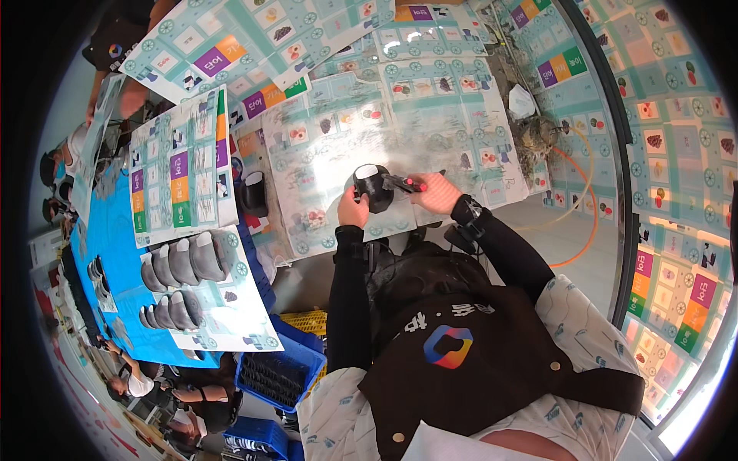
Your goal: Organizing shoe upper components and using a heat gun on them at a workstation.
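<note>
My left hand (pixel 353 210) is closed on the near left side of a rounded black piece (pixel 376 197) with a white oval patch at its top. The piece is held above the pale, smudged work surface (pixel 323 138). In my right hand (pixel 439 194) is a slim dark tool with red parts (pixel 405 184). Its left end is at the piece's right side; whether they touch I cannot tell. A similar black piece (pixel 254 192) with a pale top stands left of the work surface.
Several grey curved pieces (pixel 183 261) line a patterned sheet at the left, beside a blue table (pixel 100 246). Below are a blue crate (pixel 314 355) of dark parts and a yellow basket (pixel 304 321). Orange hose (pixel 590 207) hangs right. Patterned panels surround the bench; other people work far left.
</note>
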The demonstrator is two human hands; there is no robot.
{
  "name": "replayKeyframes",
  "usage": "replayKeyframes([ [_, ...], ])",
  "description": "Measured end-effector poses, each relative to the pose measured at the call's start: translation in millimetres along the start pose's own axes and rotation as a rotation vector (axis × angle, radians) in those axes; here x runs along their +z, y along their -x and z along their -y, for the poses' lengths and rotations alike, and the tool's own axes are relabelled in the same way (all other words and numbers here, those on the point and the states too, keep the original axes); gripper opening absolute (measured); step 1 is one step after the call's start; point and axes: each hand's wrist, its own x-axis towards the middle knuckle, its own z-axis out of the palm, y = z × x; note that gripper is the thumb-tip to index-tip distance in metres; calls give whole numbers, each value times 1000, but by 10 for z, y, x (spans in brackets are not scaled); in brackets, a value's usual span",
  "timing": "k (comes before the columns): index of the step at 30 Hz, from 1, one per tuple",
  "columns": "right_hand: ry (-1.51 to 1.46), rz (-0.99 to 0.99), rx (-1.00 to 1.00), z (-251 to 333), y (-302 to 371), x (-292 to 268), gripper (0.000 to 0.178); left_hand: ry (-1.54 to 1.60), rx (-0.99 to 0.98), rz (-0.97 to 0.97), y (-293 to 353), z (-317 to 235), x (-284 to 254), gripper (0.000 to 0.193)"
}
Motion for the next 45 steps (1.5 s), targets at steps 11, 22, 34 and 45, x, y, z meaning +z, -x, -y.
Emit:
replayKeyframes([
  [11,57,-22,11,61,-229,136,40,134,23,46,-58,128,-30,42],
  [22,100,25,83,56,-76,78,35,225,39,110,-158,416,102,42],
  [34,60,-24,143,-94,39,142,34,277,21,140,-236,523,142,44],
  [45,2,-30,89,-127,115,126,28,396,-34,228,-111,299,-11,43],
])
